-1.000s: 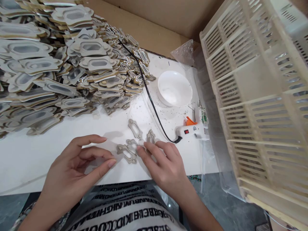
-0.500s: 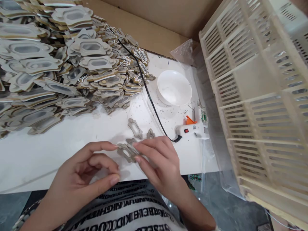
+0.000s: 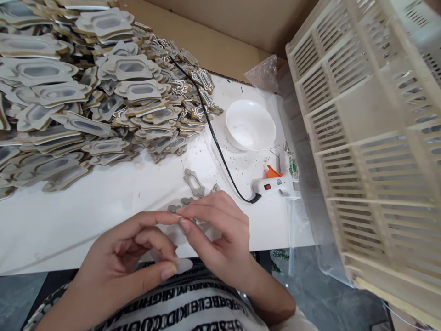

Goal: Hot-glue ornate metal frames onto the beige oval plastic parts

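My right hand (image 3: 223, 239) pinches a small grey-brown frame cutout (image 3: 174, 209) between thumb and forefinger, just above the white table's (image 3: 86, 216) near edge. My left hand (image 3: 131, 262) is curled beside it; its forefinger tip touches the same cutout, and its thumb and fingers hold a thin clear plastic piece (image 3: 181, 265). Just beyond the fingers, a loose frame cutout (image 3: 194, 182) and two smaller bits (image 3: 216, 187) lie flat on the table.
A big heap of frame cutouts (image 3: 86, 92) fills the table's left and back. A white glue gun (image 3: 275, 186) with a black cord (image 3: 220, 151) lies right, behind it a white bowl (image 3: 250, 125). A cream slatted basket (image 3: 372, 138) stands at the right edge, with a cardboard wall (image 3: 223, 41) behind.
My right hand picked the small frame cutout off the table and drew it toward me. My left hand closed in until its fingertips met the piece.
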{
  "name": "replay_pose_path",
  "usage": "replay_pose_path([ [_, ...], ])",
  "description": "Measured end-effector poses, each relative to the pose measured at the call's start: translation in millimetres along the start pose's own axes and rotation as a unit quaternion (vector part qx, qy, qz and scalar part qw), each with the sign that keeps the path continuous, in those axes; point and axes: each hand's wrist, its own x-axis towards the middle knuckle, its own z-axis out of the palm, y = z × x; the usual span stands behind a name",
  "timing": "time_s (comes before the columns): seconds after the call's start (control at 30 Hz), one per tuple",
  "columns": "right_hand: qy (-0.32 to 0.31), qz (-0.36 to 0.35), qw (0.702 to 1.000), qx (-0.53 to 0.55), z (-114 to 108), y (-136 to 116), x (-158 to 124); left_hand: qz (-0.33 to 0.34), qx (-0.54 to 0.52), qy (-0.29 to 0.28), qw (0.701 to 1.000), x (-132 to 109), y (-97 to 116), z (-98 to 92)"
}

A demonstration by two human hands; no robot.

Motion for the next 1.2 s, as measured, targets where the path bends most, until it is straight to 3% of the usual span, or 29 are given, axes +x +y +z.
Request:
replay_pose_path([
  [0.27, 0.025, 0.006, 1.0, -0.016, 0.9, -0.5, 1.9, 0.042, 0.055, 0.004, 0.998, -3.0, 4.6, 3.8],
  [0.73, 0.009, 0.023, 1.0, 0.012, 0.3, -3.2, 3.3, 0.049, 0.026, -0.015, 0.998, -1.3, 0.8, 0.6],
  [1.2, 0.041, 0.009, 0.999, -0.026, 1.9, 0.7, 4.5, 0.065, 0.046, -0.025, 0.997, -0.3, -4.1, 1.3],
])
